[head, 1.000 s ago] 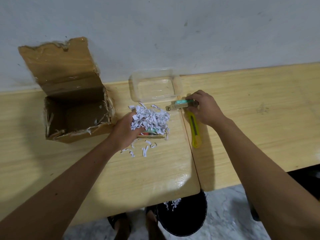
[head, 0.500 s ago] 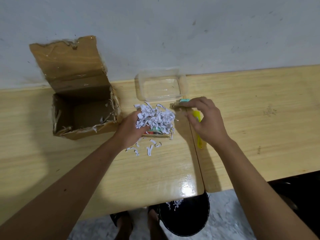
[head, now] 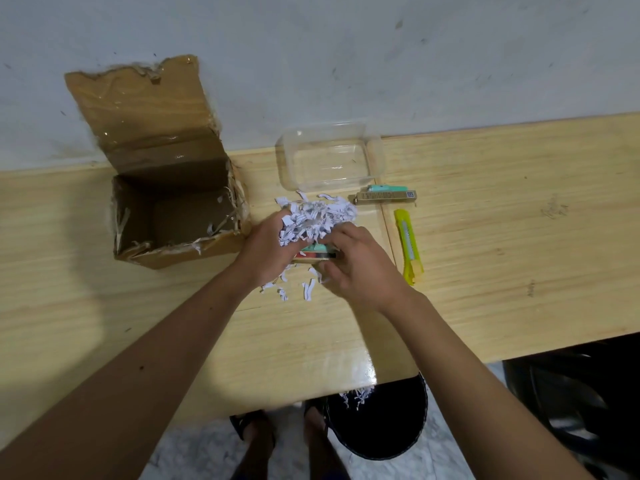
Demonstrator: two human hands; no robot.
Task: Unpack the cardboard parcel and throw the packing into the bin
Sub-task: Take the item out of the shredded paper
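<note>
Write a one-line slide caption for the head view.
Both hands, left hand and right hand, gather shredded paper beside the opened cardboard box.

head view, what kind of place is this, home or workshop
Probably a plain room at home or a small office, hard to say: two light wooden tables against a scuffed bare wall, a black bin on a marble-patterned floor.

The wooden table (head: 485,258) carries an open cardboard parcel (head: 173,202). Right of the parcel lie shredded paper (head: 317,216), a clear plastic tray (head: 329,157), a slim gold box (head: 384,197) and a yellow utility knife (head: 408,245).
</note>
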